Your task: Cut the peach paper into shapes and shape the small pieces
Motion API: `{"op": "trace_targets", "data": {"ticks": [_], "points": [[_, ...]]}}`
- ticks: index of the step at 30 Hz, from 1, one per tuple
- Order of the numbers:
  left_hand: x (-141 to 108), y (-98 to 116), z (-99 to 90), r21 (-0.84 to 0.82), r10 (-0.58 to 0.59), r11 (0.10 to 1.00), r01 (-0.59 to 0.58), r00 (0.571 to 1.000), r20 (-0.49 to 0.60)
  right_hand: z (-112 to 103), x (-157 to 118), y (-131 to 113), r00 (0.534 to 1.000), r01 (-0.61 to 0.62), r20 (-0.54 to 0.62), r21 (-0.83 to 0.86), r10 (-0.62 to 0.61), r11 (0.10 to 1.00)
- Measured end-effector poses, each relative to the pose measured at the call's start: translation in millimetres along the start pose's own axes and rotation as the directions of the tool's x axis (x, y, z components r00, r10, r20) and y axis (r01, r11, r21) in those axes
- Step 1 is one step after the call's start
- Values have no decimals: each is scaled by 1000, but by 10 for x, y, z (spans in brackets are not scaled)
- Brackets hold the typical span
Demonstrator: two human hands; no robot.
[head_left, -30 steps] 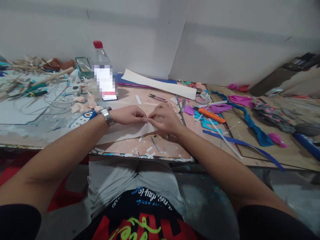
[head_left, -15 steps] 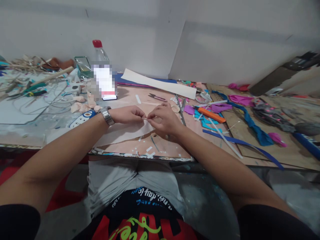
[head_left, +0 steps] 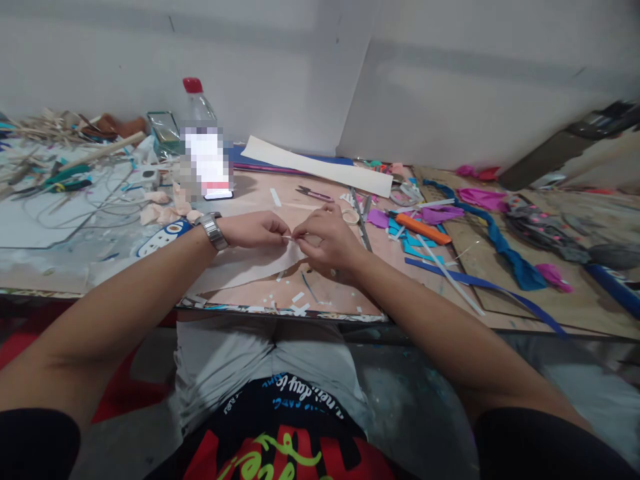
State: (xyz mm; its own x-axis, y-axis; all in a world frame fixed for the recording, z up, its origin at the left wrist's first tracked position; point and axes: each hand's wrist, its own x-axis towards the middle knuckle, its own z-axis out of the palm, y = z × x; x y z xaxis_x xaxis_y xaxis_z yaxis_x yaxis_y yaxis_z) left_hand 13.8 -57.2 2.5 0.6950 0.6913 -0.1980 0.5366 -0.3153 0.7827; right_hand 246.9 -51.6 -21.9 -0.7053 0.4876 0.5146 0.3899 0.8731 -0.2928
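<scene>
My left hand (head_left: 257, 229), with a metal watch at the wrist, is closed in a pinch on one end of a thin pale strip (head_left: 287, 237). Close beside it, my right hand (head_left: 327, 241) pinches the same strip between thumb and fingers. The two hands nearly touch at the fingertips. Under them lies a large white sheet (head_left: 240, 268) on the pinkish work surface. Small white paper scraps (head_left: 299, 308) are scattered near the table's front edge. What the strip is made of is too small to tell.
A bottle with a red cap (head_left: 193, 85) stands behind a lit phone (head_left: 210, 160). Small snips (head_left: 315, 194) lie beyond my hands. An orange cutter (head_left: 423, 229) and a blue strip (head_left: 490, 288) are at the right, green-handled pliers (head_left: 67, 175) at the left.
</scene>
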Motion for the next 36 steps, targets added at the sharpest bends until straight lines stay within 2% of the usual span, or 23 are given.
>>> {"op": "trace_targets", "data": {"ticks": [6, 10, 16, 26, 36], "points": [[-1, 14, -7, -86, -20, 996, 20, 1000, -1, -11, -4, 3, 1000, 18, -6, 11, -18, 1000], [-1, 22, -8, -77, 1, 997, -6, 998, -64, -10, -6, 6, 1000, 12, 6, 15, -12, 1000], [-26, 55, -11, -107, -49, 993, 44, 997, -51, -32, 4, 1, 999, -51, 17, -18, 51, 999], [10, 53, -3, 69, 86, 995, -76, 985, -148, -25, 11, -22, 995, -101, 13, -60, 102, 993], [12, 117, 11, 182, 127, 979, -95, 976, -178, -46, 24, -34, 991, -131, 12, -67, 132, 989]]}}
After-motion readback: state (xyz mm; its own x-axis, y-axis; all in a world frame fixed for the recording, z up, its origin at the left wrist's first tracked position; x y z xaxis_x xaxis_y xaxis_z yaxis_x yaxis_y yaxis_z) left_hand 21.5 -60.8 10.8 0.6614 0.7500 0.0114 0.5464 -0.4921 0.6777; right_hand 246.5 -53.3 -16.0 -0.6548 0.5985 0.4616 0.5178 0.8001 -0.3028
